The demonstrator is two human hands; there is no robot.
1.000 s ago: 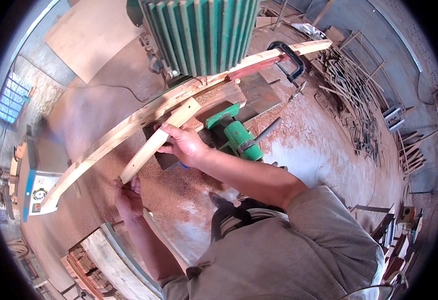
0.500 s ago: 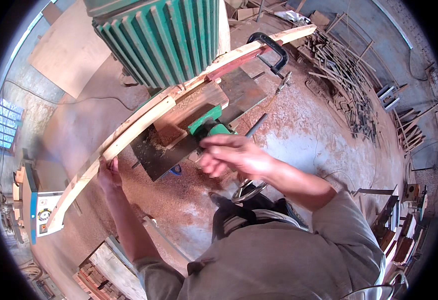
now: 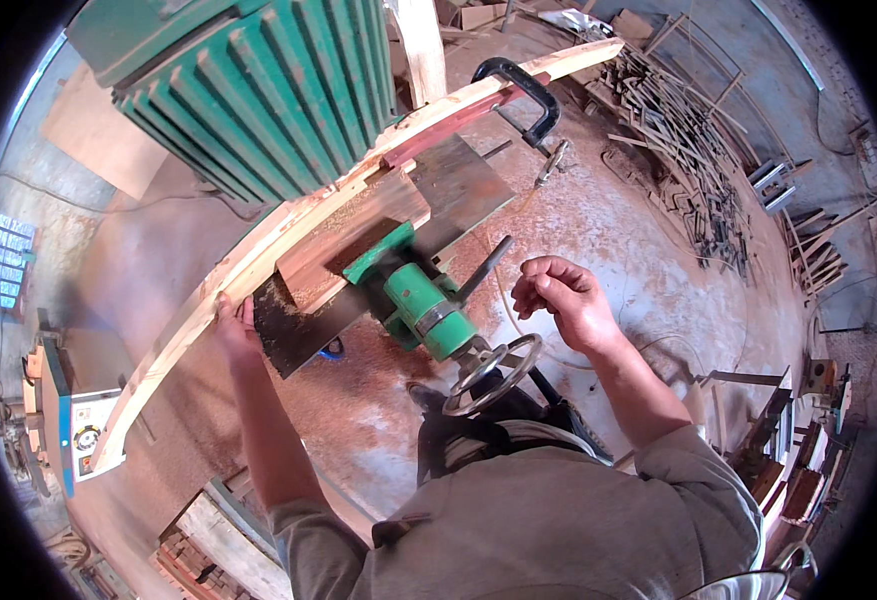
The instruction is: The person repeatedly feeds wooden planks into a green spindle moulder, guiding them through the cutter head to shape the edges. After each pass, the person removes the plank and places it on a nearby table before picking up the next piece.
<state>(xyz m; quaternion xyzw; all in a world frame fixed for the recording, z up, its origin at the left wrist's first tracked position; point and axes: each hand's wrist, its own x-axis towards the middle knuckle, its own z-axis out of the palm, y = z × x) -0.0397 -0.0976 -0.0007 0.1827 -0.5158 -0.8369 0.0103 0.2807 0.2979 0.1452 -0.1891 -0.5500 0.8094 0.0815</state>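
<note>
A long pale wooden beam [image 3: 180, 325] runs from the lower left, under a big ribbed green motor housing [image 3: 268, 100], to the upper right. My left hand [image 3: 238, 326] grips its near edge, left of the dark metal machine table [image 3: 303, 338]. My right hand [image 3: 566, 300] hangs in the air to the right, fingers curled in, with nothing visible in them. Between my hands stands a green clamping unit [image 3: 420, 305] with a lever [image 3: 485, 268] and a metal handwheel [image 3: 493, 375]. Its green jaw faces a reddish wooden block [image 3: 358, 235] lying beside the beam.
A black C-clamp [image 3: 536, 95] grips the beam and a red-brown strip [image 3: 448, 128]. Wood scraps [image 3: 683, 165] are heaped at the right. A white-fronted control box [image 3: 88, 435] stands at the left, near the beam's end. Sawdust covers much of the floor.
My right hand has moved right, away from the green clamping unit, uncovering it and the handwheel. My left hand stays on the beam. The view has shifted, so the motor housing appears larger and farther left.
</note>
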